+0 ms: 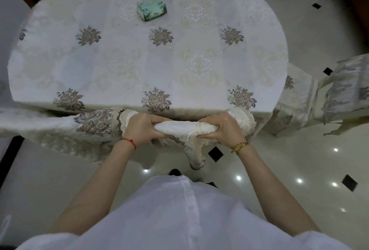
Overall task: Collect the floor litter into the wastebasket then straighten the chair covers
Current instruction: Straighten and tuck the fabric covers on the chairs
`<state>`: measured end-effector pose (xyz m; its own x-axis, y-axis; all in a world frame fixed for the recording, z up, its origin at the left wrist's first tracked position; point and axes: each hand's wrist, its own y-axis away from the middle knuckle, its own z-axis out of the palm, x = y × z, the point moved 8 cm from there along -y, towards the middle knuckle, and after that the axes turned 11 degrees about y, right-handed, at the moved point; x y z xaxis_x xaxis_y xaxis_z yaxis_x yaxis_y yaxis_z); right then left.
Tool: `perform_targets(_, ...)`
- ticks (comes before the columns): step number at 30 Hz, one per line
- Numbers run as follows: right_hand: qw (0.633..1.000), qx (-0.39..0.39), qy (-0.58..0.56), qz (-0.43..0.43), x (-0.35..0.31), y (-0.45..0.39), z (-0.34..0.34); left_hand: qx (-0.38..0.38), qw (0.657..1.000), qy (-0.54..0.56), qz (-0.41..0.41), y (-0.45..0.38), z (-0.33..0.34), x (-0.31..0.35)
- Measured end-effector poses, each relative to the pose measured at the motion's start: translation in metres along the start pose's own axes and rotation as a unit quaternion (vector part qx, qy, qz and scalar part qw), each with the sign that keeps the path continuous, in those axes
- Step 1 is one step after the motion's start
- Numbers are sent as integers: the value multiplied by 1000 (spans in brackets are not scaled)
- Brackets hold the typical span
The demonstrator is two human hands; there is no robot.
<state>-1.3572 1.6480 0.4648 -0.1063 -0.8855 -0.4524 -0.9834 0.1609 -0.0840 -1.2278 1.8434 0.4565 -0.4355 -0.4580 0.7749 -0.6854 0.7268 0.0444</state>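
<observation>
A cream chair cover [179, 129] is bunched along the top of a chair back that stands against the near edge of the table. My left hand [141, 129] grips the cover's left part and my right hand [221, 130] grips its right part, both with fingers curled around the fabric. A loose end of the cover [194, 158] hangs down between my hands toward the floor. Another covered chair [343, 90] stands at the table's right side. No wastebasket or litter shows in this view.
The table [119, 66] wears a white floral cloth, with a green tissue pack [151, 8] near its far edge. An embroidered cloth [91, 124] drapes at the left of my hands. Glossy cream floor tiles [289, 170] with small black squares lie to the right.
</observation>
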Motion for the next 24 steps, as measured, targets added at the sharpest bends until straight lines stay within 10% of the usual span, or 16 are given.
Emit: perform_targets(24, 992, 68, 65, 80, -9, 19, -5, -76, 995, -35, 54, -3, -4, 16)
